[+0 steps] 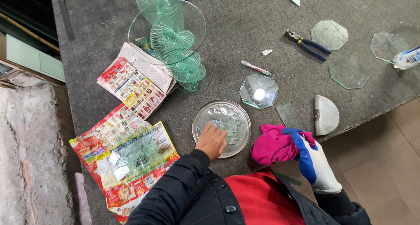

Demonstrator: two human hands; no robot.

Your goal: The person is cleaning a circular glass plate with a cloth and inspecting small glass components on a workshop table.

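Note:
My bare left hand [211, 140] rests on a round metal tray [201, 120] that holds several small clear glass pieces [227, 122]; its fingertips touch the glass. My right hand [313, 161], in a white and blue glove, grips a bunched magenta cloth [273, 145] just right of the tray, near the table's front edge. An octagonal glass piece [259, 91] lies just beyond the tray.
A spiral stack of green glass pieces [177, 50] stands at the back under a round glass disc. Colourful flyers [127, 155] with glass bits lie at the left. Blue-handled pliers [307, 44], a marker [256, 68], more glass octagons [329, 34] and a half-round metal piece [326, 115] sit right.

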